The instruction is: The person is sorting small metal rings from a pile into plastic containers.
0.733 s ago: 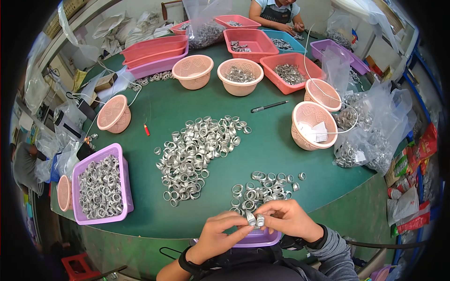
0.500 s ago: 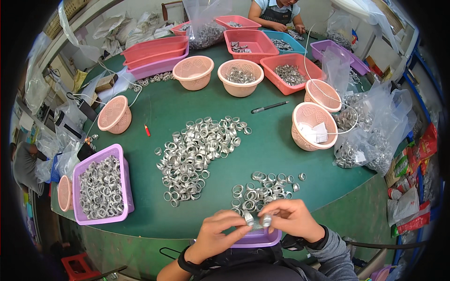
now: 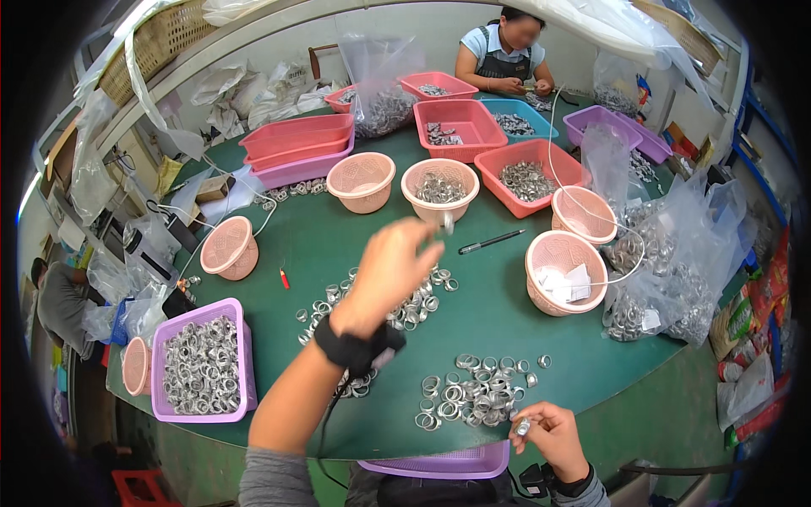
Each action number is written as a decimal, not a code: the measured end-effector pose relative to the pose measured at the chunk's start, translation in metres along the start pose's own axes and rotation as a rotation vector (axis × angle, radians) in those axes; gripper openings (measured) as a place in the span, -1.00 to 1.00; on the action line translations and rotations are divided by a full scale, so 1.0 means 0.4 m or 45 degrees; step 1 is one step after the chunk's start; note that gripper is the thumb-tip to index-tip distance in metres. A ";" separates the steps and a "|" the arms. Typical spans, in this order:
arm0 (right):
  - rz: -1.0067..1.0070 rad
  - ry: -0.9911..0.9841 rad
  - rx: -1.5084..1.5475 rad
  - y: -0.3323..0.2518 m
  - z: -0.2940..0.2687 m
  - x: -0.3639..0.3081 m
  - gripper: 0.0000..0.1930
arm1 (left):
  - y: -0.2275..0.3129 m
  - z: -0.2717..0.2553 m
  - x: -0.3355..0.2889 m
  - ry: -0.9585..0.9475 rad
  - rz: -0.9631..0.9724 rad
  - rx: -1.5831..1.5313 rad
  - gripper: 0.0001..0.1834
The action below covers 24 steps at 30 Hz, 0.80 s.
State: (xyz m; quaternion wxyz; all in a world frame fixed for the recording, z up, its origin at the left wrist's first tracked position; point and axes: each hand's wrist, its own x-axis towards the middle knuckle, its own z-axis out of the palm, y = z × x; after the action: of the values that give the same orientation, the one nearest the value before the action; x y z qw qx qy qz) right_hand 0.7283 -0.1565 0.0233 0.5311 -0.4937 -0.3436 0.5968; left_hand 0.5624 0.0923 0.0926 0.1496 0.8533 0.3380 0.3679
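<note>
My left hand (image 3: 393, 264) reaches far over the table, its fingertips pinched on a silver metal ring (image 3: 448, 222) just in front of a peach round basket (image 3: 439, 205) that has rings inside. Near the table's front edge, my right hand (image 3: 553, 438) is closed on another silver ring (image 3: 523, 427). Beside it lies a small pile of rings (image 3: 477, 393). My left hand and forearm partly cover a larger ring pile (image 3: 420, 302). Below the table edge, at my lap, sits a purple tray (image 3: 448, 466).
A purple basket full of rings (image 3: 248, 359) stands at left. Peach baskets (image 3: 361, 196) and a red tray (image 3: 460, 144) line the back. A pen (image 3: 492, 242) lies mid-table. Bags of rings (image 3: 667, 287) crowd the right. Across the table sits a co-worker (image 3: 505, 59).
My left hand has moved from beside the right hand up and away to the peach basket, carrying a ring. My right hand has shifted slightly right and down. The view has tilted up.
</note>
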 end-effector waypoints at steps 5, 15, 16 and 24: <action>0.035 0.018 -0.020 0.030 -0.003 -0.024 -0.85 | -0.067 0.019 -0.029 0.100 -0.025 0.192 -0.77; 0.150 -0.050 0.021 0.059 0.009 -0.023 -0.84 | -0.023 0.106 -0.359 -0.546 -0.150 0.025 -0.81; 0.155 -0.056 0.002 0.058 0.013 -0.021 -0.84 | -0.031 0.117 -0.372 -0.541 -0.027 0.098 -0.81; 0.145 -0.039 -0.034 0.061 0.039 -0.022 -0.84 | 0.007 0.081 -0.406 -0.471 -0.270 -0.361 -0.89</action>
State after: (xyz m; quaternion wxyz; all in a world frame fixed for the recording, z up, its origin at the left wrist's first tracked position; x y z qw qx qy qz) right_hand 0.7056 -0.1681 0.0068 0.4841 -0.5104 -0.3311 0.6289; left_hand 0.5060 -0.0216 -0.0136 0.3648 0.8363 0.3375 0.2315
